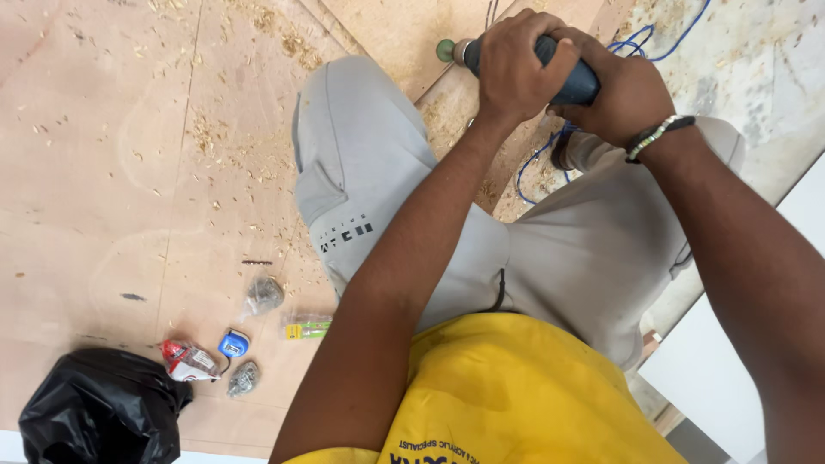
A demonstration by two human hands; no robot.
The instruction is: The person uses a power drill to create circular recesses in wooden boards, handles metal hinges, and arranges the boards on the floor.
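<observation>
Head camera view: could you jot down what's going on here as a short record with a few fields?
Left hand: wrapped around the front of a dark blue power tool, fingers closed
Right hand: gripping the tool's rear, beaded bracelet on the wrist
Tool tip: green round piece at the plywood floor
Cable: blue cord on the floor by the knee
Floor litter: wood shavings, black bag, blue tape measure, small clear packets

Bright even light, soft shadows, mostly sharp
</observation>
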